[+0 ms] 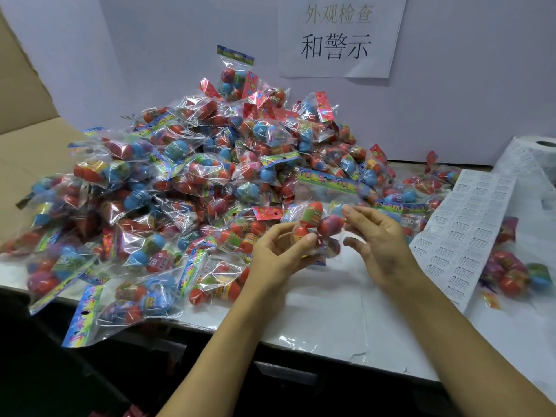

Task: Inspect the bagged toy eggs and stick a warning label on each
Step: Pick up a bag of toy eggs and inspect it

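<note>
Bagged toy eggs (316,224), one clear pack of them, are up off the table between both hands, just in front of the big heap. Left hand (278,254) has it from the lower left, fingers curled under and thumb pinching on the bottom eggs. Right hand (379,239) is on the other side with fingers loosely spread, and only the fingertips (347,209) seem to touch the plastic near the pink-red egg, though I can't tell for sure that they make contact. The pack stands roughly upright, its colourful header strip (328,182) on top running left to right and tilting down to the right, with the eggs bunched at the bottom near the palms. The eggs I can make out are red-orange, one with a green band.

Behind and to the left is the pile of bagged eggs (180,188), loads of identical packs with blue and red eggs, spilling to the front edge of the white table (331,311). To the right of the right hand a sheet of warning labels (463,233) drapes down from a roll (538,152) at the far right, with a few more packs (511,272) just past it. A cardboard box flap (27,94) sits far left, and a paper sign (337,34) with Chinese characters is stuck on the back wall.
</note>
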Demonstrator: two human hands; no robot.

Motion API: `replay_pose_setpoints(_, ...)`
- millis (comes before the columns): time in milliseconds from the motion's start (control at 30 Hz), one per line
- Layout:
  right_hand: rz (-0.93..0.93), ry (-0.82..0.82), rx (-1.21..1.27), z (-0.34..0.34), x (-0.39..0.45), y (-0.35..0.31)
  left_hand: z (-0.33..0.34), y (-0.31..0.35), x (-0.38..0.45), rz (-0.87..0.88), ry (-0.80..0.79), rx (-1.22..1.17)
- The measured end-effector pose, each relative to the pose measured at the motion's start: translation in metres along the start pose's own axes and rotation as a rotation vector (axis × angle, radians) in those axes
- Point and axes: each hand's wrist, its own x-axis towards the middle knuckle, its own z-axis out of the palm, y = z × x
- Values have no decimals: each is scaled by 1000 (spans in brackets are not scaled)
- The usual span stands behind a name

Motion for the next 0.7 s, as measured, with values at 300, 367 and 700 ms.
replay_pose_setpoints(300,-74,-151,-158,4,-3,10,-5,-3,-1,200,57,355)
replay_pose_setpoints(367,-74,-201,-157,5,-5,9,-3,-2,-3,202,23,378)
replay_pose_setpoints(700,-23,-183,-28,4,-5,7,-1,-4,-2,300,33,428)
